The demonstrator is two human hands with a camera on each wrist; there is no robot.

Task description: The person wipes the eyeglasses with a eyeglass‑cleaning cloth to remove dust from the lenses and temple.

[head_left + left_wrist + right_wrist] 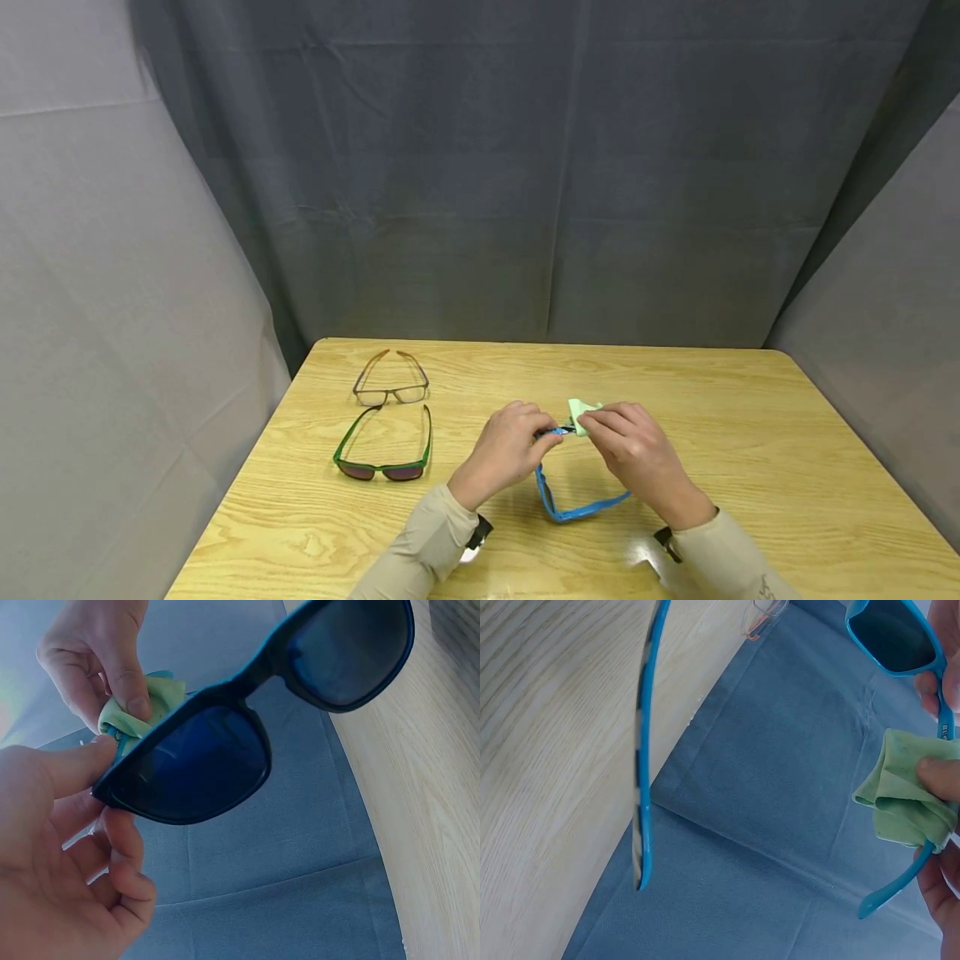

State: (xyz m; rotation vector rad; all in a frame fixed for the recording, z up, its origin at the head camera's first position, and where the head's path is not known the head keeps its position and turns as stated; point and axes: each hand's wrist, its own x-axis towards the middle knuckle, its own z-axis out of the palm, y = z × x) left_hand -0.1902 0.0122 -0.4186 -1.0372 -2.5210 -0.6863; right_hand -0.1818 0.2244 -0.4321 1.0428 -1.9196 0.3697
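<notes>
Blue-framed sunglasses (588, 509) with dark lenses (202, 765) are held up above the table. My left hand (504, 448) pinches them at the outer corner of the frame, near the hinge, between thumb and fingers. A light green cloth (577, 410) is folded around one temple arm, and my right hand (637, 454) pinches the cloth onto that arm. In the right wrist view the curved tip (889, 895) of the arm sticks out past the cloth. The other temple arm (643, 772) extends free.
On the left of the wooden table (750, 442) lie green-framed sunglasses (384, 467), arms unfolded. Behind them are thin-framed clear eyeglasses (390, 392) with brownish arm tips. A dark grey curtain (525, 183) hangs beyond the table's far edge.
</notes>
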